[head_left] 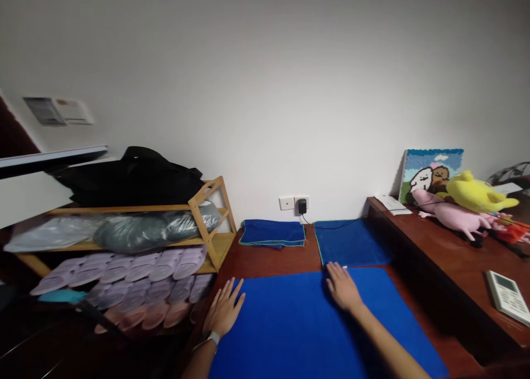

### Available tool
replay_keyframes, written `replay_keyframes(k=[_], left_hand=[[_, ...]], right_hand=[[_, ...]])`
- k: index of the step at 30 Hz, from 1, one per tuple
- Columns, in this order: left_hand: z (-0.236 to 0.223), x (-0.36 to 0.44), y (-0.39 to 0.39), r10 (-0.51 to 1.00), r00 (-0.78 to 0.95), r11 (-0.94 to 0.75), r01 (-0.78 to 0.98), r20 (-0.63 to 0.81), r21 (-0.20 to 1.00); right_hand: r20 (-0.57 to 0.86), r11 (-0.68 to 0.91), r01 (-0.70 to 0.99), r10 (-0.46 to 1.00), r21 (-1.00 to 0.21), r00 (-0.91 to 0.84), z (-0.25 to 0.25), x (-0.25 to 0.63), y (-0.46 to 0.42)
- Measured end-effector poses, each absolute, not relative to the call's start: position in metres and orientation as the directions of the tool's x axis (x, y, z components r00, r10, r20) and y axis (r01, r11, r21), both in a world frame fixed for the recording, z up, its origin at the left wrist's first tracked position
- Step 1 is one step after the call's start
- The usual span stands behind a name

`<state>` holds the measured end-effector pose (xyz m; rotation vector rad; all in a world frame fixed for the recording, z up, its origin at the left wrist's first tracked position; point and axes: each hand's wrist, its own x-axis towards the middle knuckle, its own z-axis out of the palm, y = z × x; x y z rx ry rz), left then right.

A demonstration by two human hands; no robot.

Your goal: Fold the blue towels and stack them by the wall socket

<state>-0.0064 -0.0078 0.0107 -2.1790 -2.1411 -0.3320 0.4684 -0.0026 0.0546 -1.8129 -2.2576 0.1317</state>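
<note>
A large blue cloth lies spread flat on the dark red-brown wooden table. My left hand, with a watch on its wrist, rests palm down at the cloth's left edge, fingers spread. Near the far edge of the cloth, my right hand also lies palm down, its fingers stretched out. Behind it is a second blue cloth, laid flat with green edging. To its left, a folded blue cloth sits against the wall.
At left stands a wooden rack with a black bag on top and several slippers below. A black plug with a cable sits in the wall socket. Plush toys and a white device with buttons lie on the raised right surface.
</note>
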Motion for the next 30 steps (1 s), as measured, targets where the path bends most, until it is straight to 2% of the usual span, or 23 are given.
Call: replay_keyframes(k=[2,4,8,17,22,25,28,30], left_hand=[[0.012,-0.005,-0.009,0.98,0.008,-0.029,0.994,0.198,0.103],[0.014,-0.005,-0.01,0.981,0.013,-0.034,0.994,0.194,0.104],[0.016,-0.005,-0.01,0.983,0.012,-0.033,0.993,0.181,0.113],[0.015,-0.005,-0.007,0.984,-0.002,-0.014,0.996,0.18,0.088],[0.02,-0.004,-0.008,0.989,-0.007,-0.002,0.998,0.148,0.063],[0.022,-0.003,-0.009,0.99,-0.005,-0.003,0.999,0.142,0.054],[0.022,-0.002,-0.01,0.989,-0.009,-0.002,0.998,0.147,0.069],[0.022,-0.001,-0.01,0.988,-0.014,0.001,0.997,0.154,0.082]], right_hand=[[0.116,0.353,0.889,0.935,-0.29,-0.334,0.053,0.424,-0.006],[0.075,0.366,0.87,0.929,-0.33,-0.363,0.048,0.404,-0.009],[0.042,0.236,0.916,0.971,-0.325,-0.235,0.035,0.438,-0.012],[-0.037,-0.149,0.98,0.989,-0.13,0.145,0.006,0.624,-0.011],[-0.064,-0.214,0.971,0.976,-0.105,0.208,-0.002,0.657,-0.006],[-0.01,-0.251,0.963,0.968,-0.098,0.251,0.002,0.643,-0.008],[0.131,-0.187,0.974,0.97,-0.128,0.203,0.016,0.586,-0.012],[0.185,0.018,0.982,0.983,-0.189,0.017,0.028,0.526,-0.015]])
